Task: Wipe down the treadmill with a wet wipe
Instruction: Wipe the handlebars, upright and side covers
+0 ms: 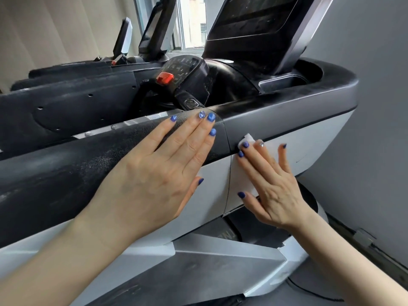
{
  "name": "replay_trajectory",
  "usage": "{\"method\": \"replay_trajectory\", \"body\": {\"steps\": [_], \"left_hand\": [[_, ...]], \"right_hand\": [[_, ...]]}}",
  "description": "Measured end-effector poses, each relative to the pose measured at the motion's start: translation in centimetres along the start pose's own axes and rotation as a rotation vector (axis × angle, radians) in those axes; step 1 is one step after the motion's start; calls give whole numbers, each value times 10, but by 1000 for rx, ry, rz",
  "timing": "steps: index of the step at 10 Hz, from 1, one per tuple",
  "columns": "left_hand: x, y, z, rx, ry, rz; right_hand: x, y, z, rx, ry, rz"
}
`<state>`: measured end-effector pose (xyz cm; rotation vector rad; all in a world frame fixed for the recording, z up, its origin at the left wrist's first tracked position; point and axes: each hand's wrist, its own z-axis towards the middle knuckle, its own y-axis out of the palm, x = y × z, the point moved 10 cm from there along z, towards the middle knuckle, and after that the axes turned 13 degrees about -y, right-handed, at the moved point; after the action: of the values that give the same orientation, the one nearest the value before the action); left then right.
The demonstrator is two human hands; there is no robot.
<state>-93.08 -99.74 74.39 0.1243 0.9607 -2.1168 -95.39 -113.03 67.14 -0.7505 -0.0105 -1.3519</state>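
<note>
The treadmill fills the view, with a dusty black handrail point(66, 164) running left to right and a light grey side panel point(313, 142) below it. My left hand point(159, 171) lies flat with straight fingers on the black handrail where it meets the console arm. My right hand point(271, 184) presses a white wet wipe point(247, 173) flat against the grey side panel, fingers spread. A corner of the wipe pokes out above my fingertips.
The console screen point(254, 21) rises at the top, with a red safety key point(164, 77) and a cup tray point(284, 82) below it. More treadmills point(72, 102) stand to the left. A grey wall point(375, 107) is close on the right. The base frame point(198, 268) lies below.
</note>
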Motion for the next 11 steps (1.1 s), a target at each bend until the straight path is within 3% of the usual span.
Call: {"method": "replay_trajectory", "body": {"steps": [1, 3, 5, 6, 7, 8, 9, 11], "left_hand": [[-2, 11, -3, -71, -4, 37], [-1, -3, 0, -24, -16, -23], [1, 5, -4, -50, 87, 192], [10, 4, 1, -35, 92, 138], [19, 6, 6, -17, 110, 108], [24, 11, 11, -14, 121, 150], [28, 16, 12, -17, 146, 188], [33, 20, 10, -3, 178, 217]], "right_hand": [[-2, -3, 26, 24, 2, 32], [14, 1, -19, -27, 38, -4], [22, -16, 36, 74, 87, 71], [23, -15, 38, 79, 36, 61], [46, -10, 0, 46, 115, 5], [70, -11, -20, 121, 298, 7], [55, -2, -14, 189, 327, 86], [42, 20, -34, 83, 137, -40]]}}
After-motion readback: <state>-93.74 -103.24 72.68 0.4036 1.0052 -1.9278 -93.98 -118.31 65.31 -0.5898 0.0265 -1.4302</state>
